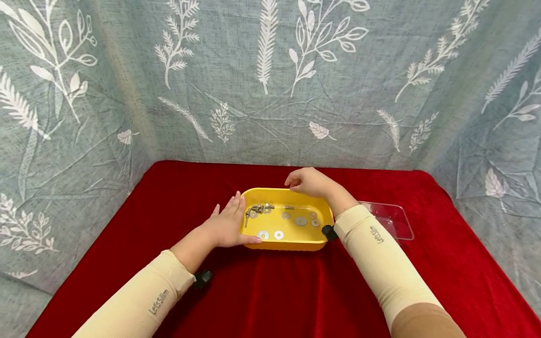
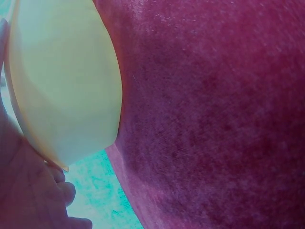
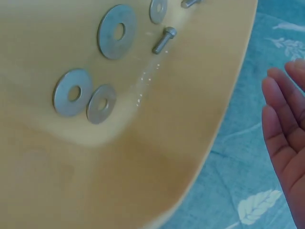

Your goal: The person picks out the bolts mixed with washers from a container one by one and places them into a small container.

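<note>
A yellow plastic bin [image 1: 291, 246] holds several flat metal washers [image 1: 300, 221] and several bolts, most of them bunched at its left end. One bolt [image 1: 289, 207] lies alone by the far wall. My left hand [image 1: 228, 225] rests on the bin's left end, fingers straight and spread along the rim, thumb laid over the front rim. Over the far rim, my right hand [image 1: 310, 182] hangs with loosely bent fingers. The right wrist view shows nothing between those fingers [image 3: 281, 119], beside the bin's wall [image 3: 190, 119].
A clear plastic container [image 1: 401, 220] stands right of the yellow bin, partly behind my right forearm. Red cloth [image 1: 279, 291] covers the table. A patterned grey-green curtain [image 1: 236, 126] hangs behind and at both sides.
</note>
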`<action>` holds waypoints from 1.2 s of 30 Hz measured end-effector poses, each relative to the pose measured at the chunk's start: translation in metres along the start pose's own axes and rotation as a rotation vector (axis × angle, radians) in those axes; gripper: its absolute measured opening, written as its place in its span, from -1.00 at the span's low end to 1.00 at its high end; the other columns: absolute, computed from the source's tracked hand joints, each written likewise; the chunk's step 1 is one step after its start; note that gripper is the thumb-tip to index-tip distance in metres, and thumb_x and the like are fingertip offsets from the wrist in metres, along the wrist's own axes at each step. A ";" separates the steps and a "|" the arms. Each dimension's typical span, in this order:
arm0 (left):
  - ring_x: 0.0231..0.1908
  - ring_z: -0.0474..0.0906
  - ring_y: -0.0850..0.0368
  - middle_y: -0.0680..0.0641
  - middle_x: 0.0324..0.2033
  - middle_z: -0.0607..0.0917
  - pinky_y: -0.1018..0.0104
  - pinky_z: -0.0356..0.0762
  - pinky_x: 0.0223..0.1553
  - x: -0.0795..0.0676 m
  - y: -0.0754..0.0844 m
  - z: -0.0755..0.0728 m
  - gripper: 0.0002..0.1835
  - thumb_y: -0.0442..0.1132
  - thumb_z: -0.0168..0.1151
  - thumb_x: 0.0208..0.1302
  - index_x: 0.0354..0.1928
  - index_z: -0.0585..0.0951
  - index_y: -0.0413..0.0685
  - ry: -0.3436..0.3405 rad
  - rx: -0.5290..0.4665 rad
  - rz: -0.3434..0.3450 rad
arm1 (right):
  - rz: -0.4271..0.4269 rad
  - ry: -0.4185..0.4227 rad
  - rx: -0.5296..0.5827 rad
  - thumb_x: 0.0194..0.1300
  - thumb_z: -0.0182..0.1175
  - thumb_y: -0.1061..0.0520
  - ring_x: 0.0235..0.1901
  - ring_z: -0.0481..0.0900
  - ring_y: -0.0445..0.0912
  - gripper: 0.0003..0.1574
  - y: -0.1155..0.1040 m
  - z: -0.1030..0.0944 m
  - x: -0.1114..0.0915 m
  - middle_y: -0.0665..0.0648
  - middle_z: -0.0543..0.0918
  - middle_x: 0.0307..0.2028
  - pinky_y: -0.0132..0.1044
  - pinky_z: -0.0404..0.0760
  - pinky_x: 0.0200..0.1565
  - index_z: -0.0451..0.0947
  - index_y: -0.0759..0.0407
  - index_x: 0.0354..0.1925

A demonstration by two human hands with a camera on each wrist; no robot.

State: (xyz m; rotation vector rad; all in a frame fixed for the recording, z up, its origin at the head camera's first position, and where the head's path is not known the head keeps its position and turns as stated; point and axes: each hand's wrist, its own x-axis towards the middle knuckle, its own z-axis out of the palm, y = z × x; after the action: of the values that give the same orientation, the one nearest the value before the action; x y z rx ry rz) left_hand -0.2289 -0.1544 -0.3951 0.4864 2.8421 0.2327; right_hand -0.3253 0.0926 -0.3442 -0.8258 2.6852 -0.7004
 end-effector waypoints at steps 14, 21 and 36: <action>0.39 -0.34 -0.07 -0.24 0.38 -0.36 -0.20 -0.26 0.26 -0.001 -0.001 0.000 0.31 0.53 0.04 -0.12 0.40 -0.25 -0.26 0.007 -0.016 -0.004 | 0.059 -0.143 -0.070 0.25 0.15 0.19 -0.07 0.53 -0.08 -0.70 0.002 0.013 0.014 0.05 0.63 -0.12 -0.22 0.47 -0.01 0.60 0.14 -0.03; 0.39 -0.33 -0.06 -0.25 0.39 -0.34 -0.19 -0.23 0.27 -0.001 -0.002 0.002 0.33 0.57 0.00 -0.15 0.40 -0.24 -0.26 0.011 -0.003 0.001 | 0.102 -0.307 -0.121 0.25 0.13 0.23 0.03 0.49 -0.04 -0.64 0.008 0.027 0.016 0.09 0.59 -0.03 -0.20 0.41 0.07 0.53 0.17 0.04; 0.39 -0.34 -0.05 -0.23 0.39 -0.34 -0.17 -0.23 0.27 -0.001 -0.003 0.002 0.35 0.61 -0.05 -0.20 0.40 -0.24 -0.23 0.001 0.004 -0.003 | 0.091 -0.264 -0.247 0.11 0.22 0.30 -0.26 0.48 -0.13 -0.73 0.006 0.042 0.021 0.04 0.61 -0.23 -0.28 0.48 -0.13 0.63 0.14 -0.17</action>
State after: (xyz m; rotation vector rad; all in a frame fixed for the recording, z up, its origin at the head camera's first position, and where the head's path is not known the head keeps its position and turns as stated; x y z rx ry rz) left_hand -0.2288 -0.1569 -0.3972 0.4827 2.8449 0.2262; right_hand -0.3299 0.0686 -0.3853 -0.7836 2.5774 -0.2219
